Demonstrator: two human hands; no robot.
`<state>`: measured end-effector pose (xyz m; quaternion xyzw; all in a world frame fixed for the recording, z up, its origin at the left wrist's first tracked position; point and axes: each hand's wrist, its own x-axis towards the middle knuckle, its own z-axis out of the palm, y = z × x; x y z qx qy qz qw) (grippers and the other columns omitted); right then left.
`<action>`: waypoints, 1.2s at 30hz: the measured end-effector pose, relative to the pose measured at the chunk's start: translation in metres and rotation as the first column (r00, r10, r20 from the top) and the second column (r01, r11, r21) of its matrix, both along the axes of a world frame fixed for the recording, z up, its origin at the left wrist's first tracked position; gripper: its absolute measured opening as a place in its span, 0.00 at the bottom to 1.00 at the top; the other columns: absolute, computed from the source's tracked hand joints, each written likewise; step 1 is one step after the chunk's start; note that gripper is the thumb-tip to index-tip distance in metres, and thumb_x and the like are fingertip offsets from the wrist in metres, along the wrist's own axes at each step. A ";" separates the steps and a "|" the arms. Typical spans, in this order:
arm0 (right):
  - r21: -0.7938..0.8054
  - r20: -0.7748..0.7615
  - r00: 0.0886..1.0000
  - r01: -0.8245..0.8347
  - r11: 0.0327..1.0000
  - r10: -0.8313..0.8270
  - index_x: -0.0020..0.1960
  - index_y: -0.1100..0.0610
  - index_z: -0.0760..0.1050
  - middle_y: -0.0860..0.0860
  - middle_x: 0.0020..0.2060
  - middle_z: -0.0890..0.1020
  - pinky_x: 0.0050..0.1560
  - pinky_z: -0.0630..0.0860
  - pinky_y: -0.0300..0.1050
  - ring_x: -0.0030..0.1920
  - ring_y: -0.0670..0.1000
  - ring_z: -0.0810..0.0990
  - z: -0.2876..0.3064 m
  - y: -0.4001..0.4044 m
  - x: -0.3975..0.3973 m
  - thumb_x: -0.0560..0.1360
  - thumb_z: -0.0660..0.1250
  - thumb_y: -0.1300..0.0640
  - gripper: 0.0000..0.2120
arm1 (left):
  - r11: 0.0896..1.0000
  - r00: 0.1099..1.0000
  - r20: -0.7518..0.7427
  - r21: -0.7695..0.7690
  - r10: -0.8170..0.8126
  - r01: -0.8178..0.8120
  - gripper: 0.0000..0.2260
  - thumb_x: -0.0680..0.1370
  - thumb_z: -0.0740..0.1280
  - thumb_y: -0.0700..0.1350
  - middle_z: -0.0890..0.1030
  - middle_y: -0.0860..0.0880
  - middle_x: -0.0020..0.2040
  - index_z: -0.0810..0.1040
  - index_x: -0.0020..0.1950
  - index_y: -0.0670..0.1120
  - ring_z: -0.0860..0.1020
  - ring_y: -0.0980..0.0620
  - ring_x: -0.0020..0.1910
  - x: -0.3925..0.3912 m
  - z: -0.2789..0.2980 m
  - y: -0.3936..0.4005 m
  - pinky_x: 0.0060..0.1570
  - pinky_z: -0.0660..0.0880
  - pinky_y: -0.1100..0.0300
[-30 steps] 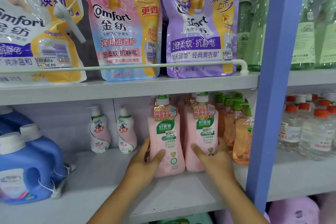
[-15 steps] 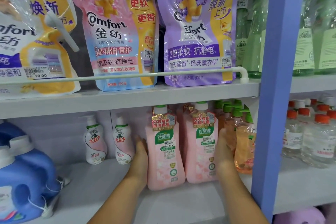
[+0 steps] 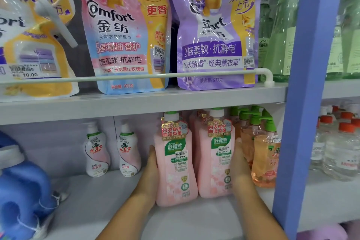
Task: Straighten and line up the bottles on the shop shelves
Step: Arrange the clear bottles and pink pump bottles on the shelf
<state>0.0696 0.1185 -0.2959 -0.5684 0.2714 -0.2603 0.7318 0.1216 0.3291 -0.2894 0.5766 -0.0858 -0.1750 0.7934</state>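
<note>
Two tall pink detergent bottles stand upright side by side on the lower grey shelf (image 3: pixel 109 206), labels facing me. My left hand (image 3: pixel 150 175) presses flat against the outer left side of the left pink bottle (image 3: pixel 175 169). My right hand (image 3: pixel 240 167) presses flat against the outer right side of the right pink bottle (image 3: pixel 214 161). Fingers of both hands lie straight along the bottle sides, squeezing the pair together. More pink bottles stand hidden behind them.
Orange pump bottles (image 3: pixel 264 160) stand right of my right hand. Two small white-and-pink bottles (image 3: pixel 113 152) stand back left. A blue jug (image 3: pixel 21 191) sits far left. Refill pouches (image 3: pixel 126 31) fill the upper shelf behind a rail. A blue upright post (image 3: pixel 303 103) bounds the right.
Both hands left the fronts of the pink bottles, where thumbs gripped them, and now lie flat on the pair's outer sides. The bottles stand closer together and squarer.
</note>
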 end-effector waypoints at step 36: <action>-0.619 0.191 0.972 0.226 0.752 -0.135 0.68 0.52 0.69 0.44 0.50 0.79 0.48 0.73 0.41 0.51 0.51 0.81 -0.032 0.033 -0.020 0.64 0.84 0.52 0.38 | 0.905 0.833 0.546 0.306 0.087 -0.294 0.26 0.74 0.78 0.45 0.77 0.60 0.62 0.74 0.68 0.60 0.77 0.72 0.56 -0.019 -0.044 0.030 0.51 0.77 0.71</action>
